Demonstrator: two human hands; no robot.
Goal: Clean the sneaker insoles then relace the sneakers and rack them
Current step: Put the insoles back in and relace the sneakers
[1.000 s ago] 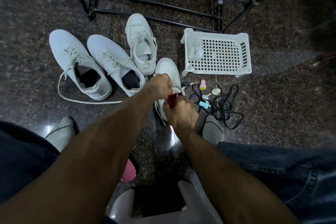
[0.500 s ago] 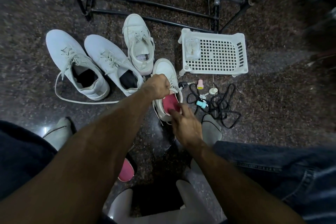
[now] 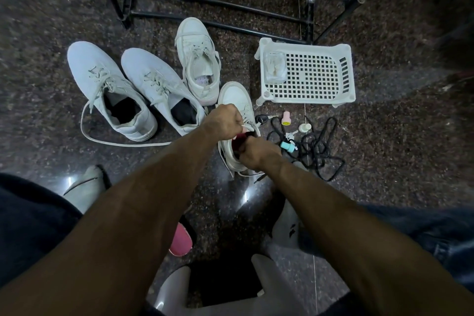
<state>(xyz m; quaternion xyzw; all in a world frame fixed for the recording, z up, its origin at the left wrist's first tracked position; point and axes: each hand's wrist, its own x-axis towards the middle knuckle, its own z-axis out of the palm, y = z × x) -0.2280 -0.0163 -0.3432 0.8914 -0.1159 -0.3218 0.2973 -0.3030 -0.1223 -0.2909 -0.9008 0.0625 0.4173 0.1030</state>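
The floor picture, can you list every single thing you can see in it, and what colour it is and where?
sneakers: four, white, on the floor, three left of centre, one between the hands
loose lace: one, white, by the left sneaker
pink insole: one, inside the held sneaker
basket: one, white, right
shoe rack: one, black, top
black laces: a tangle, below the basket
small bottles: pink, white, teal, among the laces
left hand: grips the sneaker's tongue
right hand: at the sneaker's opening, on the insole

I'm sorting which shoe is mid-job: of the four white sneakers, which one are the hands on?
The sneaker nearest the person, right of the other three. Left hand grips its tongue, right hand works a pink insole inside.
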